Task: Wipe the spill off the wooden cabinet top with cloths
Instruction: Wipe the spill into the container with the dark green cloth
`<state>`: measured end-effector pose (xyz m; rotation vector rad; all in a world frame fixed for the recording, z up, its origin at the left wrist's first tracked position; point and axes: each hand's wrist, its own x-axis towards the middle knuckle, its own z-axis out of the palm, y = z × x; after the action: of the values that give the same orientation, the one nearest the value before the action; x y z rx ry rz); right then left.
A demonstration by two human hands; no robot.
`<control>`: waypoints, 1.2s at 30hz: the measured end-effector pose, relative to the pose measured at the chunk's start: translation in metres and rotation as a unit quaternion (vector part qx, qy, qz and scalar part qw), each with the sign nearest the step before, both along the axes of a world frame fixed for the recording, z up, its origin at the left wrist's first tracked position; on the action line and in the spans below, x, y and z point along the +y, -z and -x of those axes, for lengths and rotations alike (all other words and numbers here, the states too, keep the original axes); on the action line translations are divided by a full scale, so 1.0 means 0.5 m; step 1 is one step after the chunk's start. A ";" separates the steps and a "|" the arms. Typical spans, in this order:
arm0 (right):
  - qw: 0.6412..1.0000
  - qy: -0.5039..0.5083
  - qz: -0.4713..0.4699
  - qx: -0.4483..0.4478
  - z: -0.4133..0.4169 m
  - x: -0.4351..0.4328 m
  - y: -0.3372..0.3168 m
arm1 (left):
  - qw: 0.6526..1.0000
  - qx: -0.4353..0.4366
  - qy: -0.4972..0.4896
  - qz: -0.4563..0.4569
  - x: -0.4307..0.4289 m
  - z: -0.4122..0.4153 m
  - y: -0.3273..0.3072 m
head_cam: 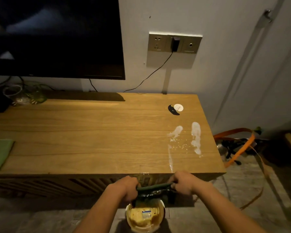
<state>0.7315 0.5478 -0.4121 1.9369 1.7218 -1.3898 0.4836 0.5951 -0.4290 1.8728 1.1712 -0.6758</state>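
At the far left a folded green cloth (0, 153) lies on the wooden cabinet top (91, 132), well apart from the mess. We judge it is being kept dry for a finishing pass. Above it hangs a dark television (57, 36), with tangled cables (23, 96) beneath.

Just in front of the cabinet's front edge we hold a dark green wet cloth (154, 188) between both hands. Our left hand (127, 187) has its fingers curled tight round one end. Our right hand (183, 182) clamps the other end the same way, and the cloth is twisted into a rope between them. We keep it directly over a round plastic tub (128, 219) on the floor, so that whatever we wring out falls in there, not on the wood. The tub holds yellowish-brown liquid.

Right of our hands, the white spill (196, 137) lies near the top's right end: two pale smears, scattered droplets and a thin trail reaching the front edge. More passes look necessary. Behind it sit a black object (172, 110) and a white disc (178, 107), touching.
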 end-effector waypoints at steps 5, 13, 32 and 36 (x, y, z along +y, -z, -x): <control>0.999 -0.037 0.009 -0.009 -0.063 0.088 -0.130 | 0.999 0.009 0.031 0.001 0.096 -0.066 -0.133; 0.995 -0.088 -0.055 -0.011 -0.209 0.295 -0.287 | 0.998 -0.015 -0.006 -0.057 0.290 -0.206 -0.312; 0.954 -0.049 -0.289 -0.071 -0.444 0.785 -0.058 | 0.927 -0.077 -0.135 -0.340 0.723 -0.456 -0.042; 0.953 -0.065 -0.287 -0.073 -0.447 0.774 0.060 | 0.935 -0.073 -0.128 -0.323 0.709 -0.468 0.061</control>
<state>0.9551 0.9349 -0.4421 2.0663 2.3069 -0.7203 0.7175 0.9495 -0.4593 2.1833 1.6315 0.0148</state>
